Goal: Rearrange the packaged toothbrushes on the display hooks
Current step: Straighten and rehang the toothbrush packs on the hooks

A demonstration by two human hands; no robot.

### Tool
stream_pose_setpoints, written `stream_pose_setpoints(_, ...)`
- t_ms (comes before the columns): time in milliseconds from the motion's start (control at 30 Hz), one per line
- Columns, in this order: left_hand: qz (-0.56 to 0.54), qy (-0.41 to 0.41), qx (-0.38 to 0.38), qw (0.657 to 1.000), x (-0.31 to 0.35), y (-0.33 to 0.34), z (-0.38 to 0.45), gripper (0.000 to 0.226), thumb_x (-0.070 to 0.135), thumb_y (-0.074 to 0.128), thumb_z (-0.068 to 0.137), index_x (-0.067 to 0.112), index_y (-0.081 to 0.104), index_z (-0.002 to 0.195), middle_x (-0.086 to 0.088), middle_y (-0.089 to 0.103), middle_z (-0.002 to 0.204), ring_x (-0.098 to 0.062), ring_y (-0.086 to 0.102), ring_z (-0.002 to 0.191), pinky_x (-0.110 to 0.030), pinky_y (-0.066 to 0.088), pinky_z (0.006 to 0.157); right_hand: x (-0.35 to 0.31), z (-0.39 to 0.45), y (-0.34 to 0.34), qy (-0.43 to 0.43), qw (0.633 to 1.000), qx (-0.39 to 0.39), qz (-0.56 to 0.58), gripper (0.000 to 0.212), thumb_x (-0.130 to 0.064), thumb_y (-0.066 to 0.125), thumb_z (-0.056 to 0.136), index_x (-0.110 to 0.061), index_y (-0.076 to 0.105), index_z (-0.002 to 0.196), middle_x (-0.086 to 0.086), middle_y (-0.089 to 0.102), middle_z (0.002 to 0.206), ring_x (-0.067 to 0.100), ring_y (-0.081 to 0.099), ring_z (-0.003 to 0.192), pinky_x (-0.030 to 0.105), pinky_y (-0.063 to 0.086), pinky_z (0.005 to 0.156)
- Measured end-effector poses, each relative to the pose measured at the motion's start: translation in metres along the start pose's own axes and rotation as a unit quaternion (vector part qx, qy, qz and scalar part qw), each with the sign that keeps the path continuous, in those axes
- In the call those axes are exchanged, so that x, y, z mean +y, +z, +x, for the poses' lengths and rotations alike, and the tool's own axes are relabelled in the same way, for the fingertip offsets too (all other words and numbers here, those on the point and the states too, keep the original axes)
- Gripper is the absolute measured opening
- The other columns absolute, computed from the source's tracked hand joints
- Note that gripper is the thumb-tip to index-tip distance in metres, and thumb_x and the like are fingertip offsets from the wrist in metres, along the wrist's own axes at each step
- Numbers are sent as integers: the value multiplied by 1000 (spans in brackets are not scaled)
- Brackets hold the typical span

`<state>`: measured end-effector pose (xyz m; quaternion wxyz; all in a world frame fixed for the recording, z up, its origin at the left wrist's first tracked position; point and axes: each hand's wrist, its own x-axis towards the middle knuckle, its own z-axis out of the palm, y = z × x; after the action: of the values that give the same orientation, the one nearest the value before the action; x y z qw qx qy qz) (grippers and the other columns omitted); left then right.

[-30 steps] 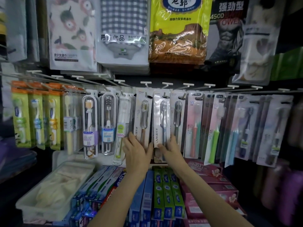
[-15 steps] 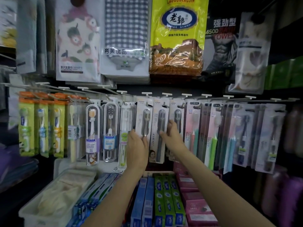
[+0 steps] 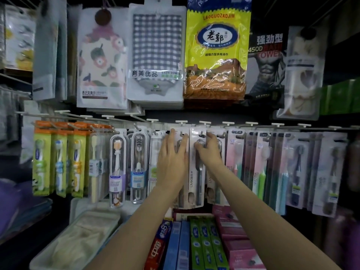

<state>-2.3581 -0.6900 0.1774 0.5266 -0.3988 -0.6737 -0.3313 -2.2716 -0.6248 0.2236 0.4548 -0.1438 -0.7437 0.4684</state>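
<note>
At the centre of the frame both hands are raised to a row of white-carded toothbrush packs hanging from white display hooks (image 3: 205,123). The left hand (image 3: 172,152) lies flat, fingers straight and spread, pressing on the front of one white pack (image 3: 180,199), its fingertips at the pack's top edge just under the hook. The right hand (image 3: 209,152) has its fingers curled at the top of the neighbouring LMK toothbrush pack (image 3: 196,172), thumb on the clear blister over the brush head and index finger up by the hanging hole; its grip is a pinch on that pack. Left of the hands hang clear capsule cases, each with one toothbrush inside: one with a purple label (image 3: 117,168) and one with a blue label (image 3: 138,166). Farther left are green-and-orange carded children's toothbrushes (image 3: 58,160). Right of the hands hang pink-carded packs (image 3: 234,152) and pale packs holding dark-bristled brushes (image 3: 296,168). Across the top of the frame hang bagged towels: a floral one (image 3: 102,61), a checked bath towel (image 3: 156,55) and a yellow bag (image 3: 217,55). At the lower left a white plastic bin (image 3: 74,248) holds pale, cloth-like bagged goods. Below the hands, toothpaste boxes (image 3: 203,246) stand in a row, with pink boxes (image 3: 231,230) beside them on the right.
</note>
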Motion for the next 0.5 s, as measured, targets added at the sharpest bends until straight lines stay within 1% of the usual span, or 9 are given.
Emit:
stream_pose_setpoints(67,9,3,-8,1000,-4,3,3,50,9,72,76,10,58,124,-21,50,133,-42,51,118,-48,48,89,0,4,0,8,1000,-10,11,54,-9,44,97,-16,19,144,4,46,124,4,49,82,22,43,81)
stream_pose_setpoints(100,13,9,-12,1000,-7,4,3,50,9,73,75,10,58,123,-20,51,133,-42,51,118,-48,48,88,1,5,0,12,1000,-13,12,54,-8,43,97,-17,19,145,3,45,124,4,49,81,21,44,80)
stream_pose_setpoints(133,14,14,-16,1000,-8,4,4,50,9,73,75,9,59,123,-19,51,133,-42,51,118,-48,49,88,1,5,-1,17,1000,-17,10,55,-8,42,97,-18,18,146,5,43,130,6,51,86,23,44,83)
stream_pose_setpoints(167,12,16,-18,1000,-10,3,4,49,9,73,76,9,59,123,-19,51,133,-42,51,118,-48,49,87,1,6,-1,21,1000,-17,7,56,-9,42,97,-18,17,146,7,40,137,11,52,96,26,43,87)
stream_pose_setpoints(233,12,16,-22,1000,-11,3,4,49,8,72,77,9,58,124,-19,50,134,-43,50,118,-48,49,87,0,5,0,21,1000,-15,2,56,-9,41,98,-19,15,147,8,35,143,18,48,114,28,40,92)
stream_pose_setpoints(267,14,15,-25,999,-10,4,4,50,8,72,77,9,58,124,-19,50,134,-43,50,119,-48,49,87,0,5,1,20,1000,-13,4,56,-8,41,98,-19,15,147,7,36,142,18,48,114,27,40,91)
stream_pose_setpoints(333,16,16,-30,999,-10,6,4,50,8,72,77,9,57,125,-20,49,135,-44,49,119,-48,49,86,1,5,4,19,1000,-6,8,57,-7,41,97,-19,15,146,1,38,134,15,49,108,26,41,88)
stream_pose_setpoints(433,12,22,-39,999,-9,9,5,54,7,73,75,9,56,126,-20,48,135,-43,49,119,-47,52,83,6,9,9,15,1000,18,-11,60,-7,43,96,-20,14,146,12,35,144,25,48,117,38,42,100)
stream_pose_setpoints(500,22,23,-38,999,-10,9,4,55,8,74,74,9,57,126,-19,50,134,-42,50,119,-45,52,82,8,10,9,9,999,28,-21,60,-7,43,95,-18,14,146,12,29,148,26,45,120,36,40,102)
